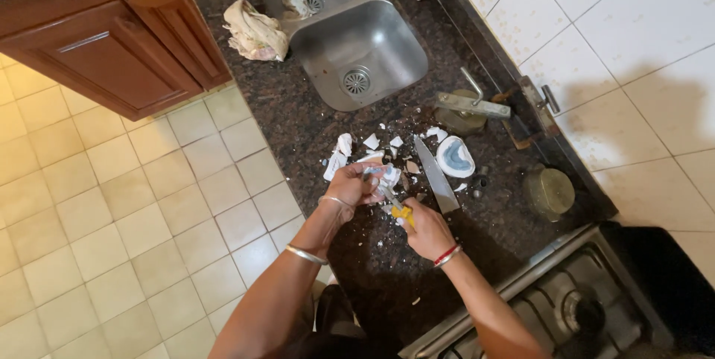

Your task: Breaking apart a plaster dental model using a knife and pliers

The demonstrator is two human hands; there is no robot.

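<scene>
Near the dark granite counter's (298, 128) front edge, the left hand (354, 184) grips a crumpled white-and-blue wrapper (381, 174) while the right hand (426, 229) holds a small yellow-handled tool (401, 212) against it.

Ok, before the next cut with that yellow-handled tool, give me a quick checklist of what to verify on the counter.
1. Left hand grips the white-and-blue piece: ok, the fingers are wrapped around it.
2. Right hand holds the yellow-handled tool: ok, the handle is in the fist.
3. Tool tip against the piece: cannot tell, the contact spot is too small to make out.
4. Large knife lying loose just beyond the right hand: not ok, the blade lies close to the hand.
5. White fragments scattered on the dark countertop: not ok, they lie all around the hands.
6. Sink apart from the hands: ok.
</scene>
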